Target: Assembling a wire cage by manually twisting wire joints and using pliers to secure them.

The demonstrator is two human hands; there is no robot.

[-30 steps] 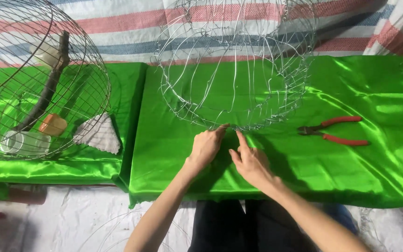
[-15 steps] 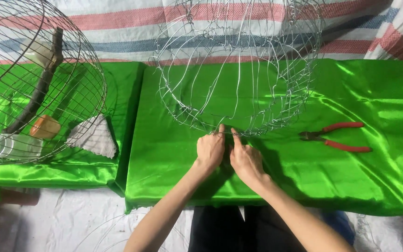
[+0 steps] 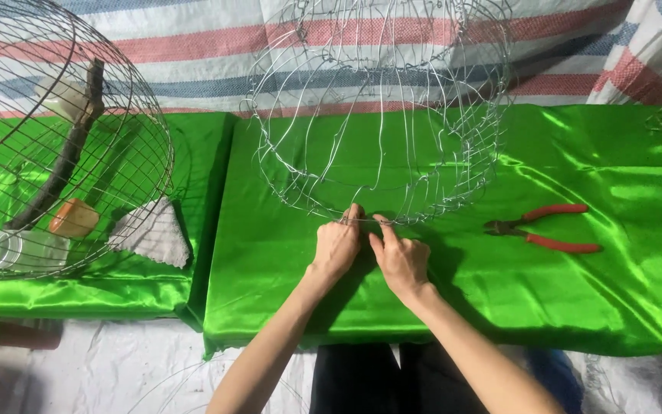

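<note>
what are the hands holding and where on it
Both the left hand and right hand pinch the near bottom rim of the unfinished wire cage frame, fingertips close together on the wire.

Shiny green satin cloth (image 3: 591,307) drapes the low surface, catching bright glare. Behind hangs a woven tarp (image 3: 193,46) striped red, blue and white. Pale sheeting (image 3: 116,368) covers the floor.

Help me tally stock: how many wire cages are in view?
2. An unfinished wire frame stands mid-table, its lower rim pinched by the left hand and right hand. A finished cage lies at left. More may be out of frame.
</note>
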